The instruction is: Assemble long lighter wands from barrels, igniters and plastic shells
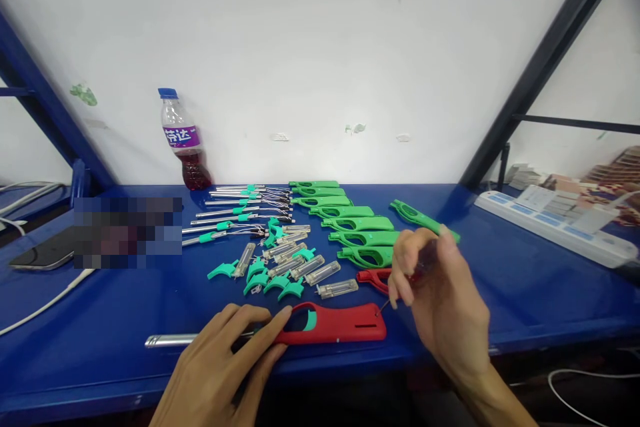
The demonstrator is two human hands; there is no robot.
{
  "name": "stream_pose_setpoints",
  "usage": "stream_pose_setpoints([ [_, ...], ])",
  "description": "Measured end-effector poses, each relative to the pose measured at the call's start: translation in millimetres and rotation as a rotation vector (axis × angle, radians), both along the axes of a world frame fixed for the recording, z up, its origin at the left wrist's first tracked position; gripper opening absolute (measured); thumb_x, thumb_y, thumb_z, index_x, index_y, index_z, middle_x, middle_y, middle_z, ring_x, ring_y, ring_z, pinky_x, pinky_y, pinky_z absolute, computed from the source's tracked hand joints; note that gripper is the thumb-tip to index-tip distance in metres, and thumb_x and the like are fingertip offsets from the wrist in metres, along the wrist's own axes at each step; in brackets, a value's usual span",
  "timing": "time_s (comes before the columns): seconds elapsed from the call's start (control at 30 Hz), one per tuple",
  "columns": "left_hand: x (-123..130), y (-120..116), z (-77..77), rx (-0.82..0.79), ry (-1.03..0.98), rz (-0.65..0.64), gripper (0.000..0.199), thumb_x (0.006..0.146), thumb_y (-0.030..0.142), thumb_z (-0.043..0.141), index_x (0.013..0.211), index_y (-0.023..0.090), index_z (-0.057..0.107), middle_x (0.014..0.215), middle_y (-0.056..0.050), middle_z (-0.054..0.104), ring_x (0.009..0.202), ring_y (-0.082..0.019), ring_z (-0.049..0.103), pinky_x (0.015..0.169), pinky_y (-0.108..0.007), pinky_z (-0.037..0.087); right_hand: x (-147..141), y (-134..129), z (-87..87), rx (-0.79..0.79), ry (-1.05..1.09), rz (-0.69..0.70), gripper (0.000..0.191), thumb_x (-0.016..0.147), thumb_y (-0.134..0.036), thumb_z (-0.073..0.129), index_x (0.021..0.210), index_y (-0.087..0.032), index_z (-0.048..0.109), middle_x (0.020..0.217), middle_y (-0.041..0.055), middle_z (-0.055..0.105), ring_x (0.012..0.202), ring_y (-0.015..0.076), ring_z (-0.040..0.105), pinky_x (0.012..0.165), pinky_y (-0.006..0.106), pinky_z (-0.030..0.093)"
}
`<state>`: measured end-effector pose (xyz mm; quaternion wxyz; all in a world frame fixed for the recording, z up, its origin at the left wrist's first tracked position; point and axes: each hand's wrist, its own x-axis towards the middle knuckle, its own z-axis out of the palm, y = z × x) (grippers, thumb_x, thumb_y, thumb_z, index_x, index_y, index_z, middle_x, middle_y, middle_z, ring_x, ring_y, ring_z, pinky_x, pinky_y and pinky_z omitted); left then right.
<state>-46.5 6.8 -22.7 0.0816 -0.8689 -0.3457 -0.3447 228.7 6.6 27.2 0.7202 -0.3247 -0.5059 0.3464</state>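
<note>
A red long-nosed lighter (350, 323) with a teal trigger and a metal tube (170, 340) lies along the table's front edge. My left hand (225, 360) is closed over its neck, thumb below and fingers on top. My right hand (440, 293) is closed round a screwdriver (427, 260) with a dark handle, partly hidden by the fingers and blurred. Its thin shaft slants down to the upper right corner of the red body. Just behind lies a red casing half (373, 278), partly covered by my right hand.
Behind are green casing halves (357, 222), clear fuel tanks (323, 273), teal triggers (291, 288) and metal tubes with wires (225, 217). A bottle (183, 140) stands against the wall. A phone (45, 247) lies left, a power strip (555, 227) right.
</note>
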Motion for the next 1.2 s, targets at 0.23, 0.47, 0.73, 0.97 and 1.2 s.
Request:
stream_pose_setpoints([
  [0.23, 1, 0, -1.2, -0.018, -0.005, -0.002, 0.036, 0.107, 0.022, 0.053, 0.141, 0.028, 0.065, 0.112, -0.005, 0.073, 0.096, -0.018, 0.073, 0.081, -0.029, 0.067, 11, -4, 3.1, 0.038, -0.419, -0.351, 0.028, 0.101, -0.047, 0.071, 0.123, -0.032, 0.078, 0.08, -0.0004, 0.062, 0.073, 0.0169, 0.059, 0.064, 0.029, 0.051],
  [0.47, -1, -1, -3.3, -0.018, -0.008, 0.004, 0.037, 0.107, 0.022, 0.054, 0.142, 0.03, 0.064, 0.114, -0.004, 0.073, 0.098, -0.018, 0.073, 0.082, -0.029, 0.066, 14, -7, 1.9, 0.176, -0.391, -0.265, 0.015, 0.107, -0.029, 0.062, 0.103, -0.029, 0.077, 0.089, -0.0001, 0.073, 0.075, 0.0137, 0.068, 0.07, 0.026, 0.057],
  [0.73, -3, -1, -5.2, -0.035, 0.001, -0.007, 0.038, 0.108, 0.023, 0.053, 0.143, 0.029, 0.063, 0.114, -0.004, 0.072, 0.098, -0.017, 0.072, 0.085, -0.03, 0.065, 14, -5, -3.1, 0.305, -0.412, -0.21, 0.011, 0.101, -0.026, 0.073, 0.105, -0.031, 0.082, 0.09, 0.0041, 0.069, 0.088, 0.0203, 0.064, 0.073, 0.033, 0.056],
  [0.97, -3, 0, -6.5, -0.025, 0.007, -0.009, 0.037, 0.108, 0.024, 0.054, 0.144, 0.029, 0.063, 0.114, -0.005, 0.072, 0.099, -0.017, 0.072, 0.086, -0.029, 0.063, 22, 7, -14.5, 0.31, -0.311, -0.092, 0.019, 0.107, -0.033, 0.064, 0.119, -0.031, 0.078, 0.107, 0.0063, 0.07, 0.1, 0.0218, 0.066, 0.085, 0.037, 0.059],
  [1.2, -2, 0, -6.3, -0.005, 0.003, -0.001, 0.036, 0.109, 0.026, 0.054, 0.144, 0.028, 0.063, 0.117, -0.004, 0.071, 0.102, -0.017, 0.07, 0.089, -0.029, 0.061, 23, 2, -8.9, 0.336, -0.383, -0.116, 0.034, 0.11, -0.012, 0.052, 0.124, -0.03, 0.077, 0.105, 0.0044, 0.07, 0.098, 0.017, 0.064, 0.083, 0.032, 0.055],
])
